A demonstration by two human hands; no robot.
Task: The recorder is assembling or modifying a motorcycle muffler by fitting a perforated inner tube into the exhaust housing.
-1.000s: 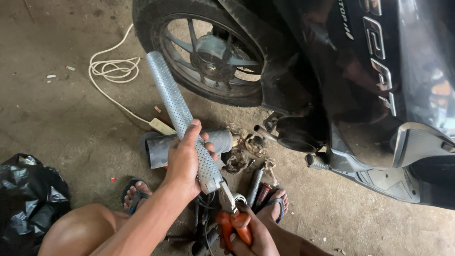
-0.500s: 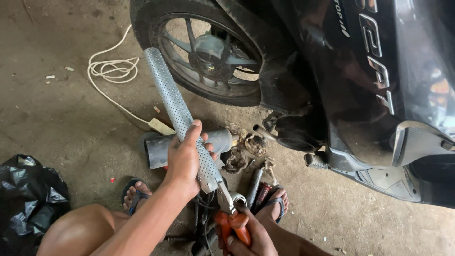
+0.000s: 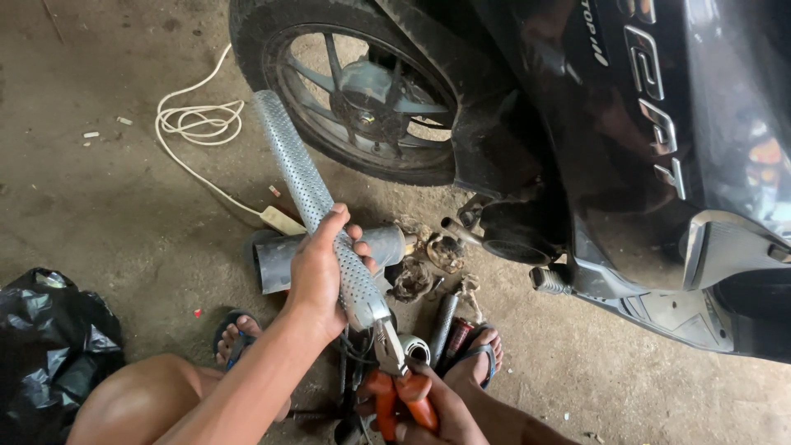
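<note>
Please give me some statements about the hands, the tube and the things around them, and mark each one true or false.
1. The left hand grips a perforated metal tube. True.
2. The right hand holds a hammer. False: it holds orange-handled pliers, whose tip meets the near end of the tube.
3. A white cord lies coiled on the floor. True.
4. The black bag hangs on the wheel. False: it lies on the floor, far from the wheel.
5. The person wears closed boots. False: a sandal shows on one foot.

Both hands clenched: left hand raised, right hand low.
</note>
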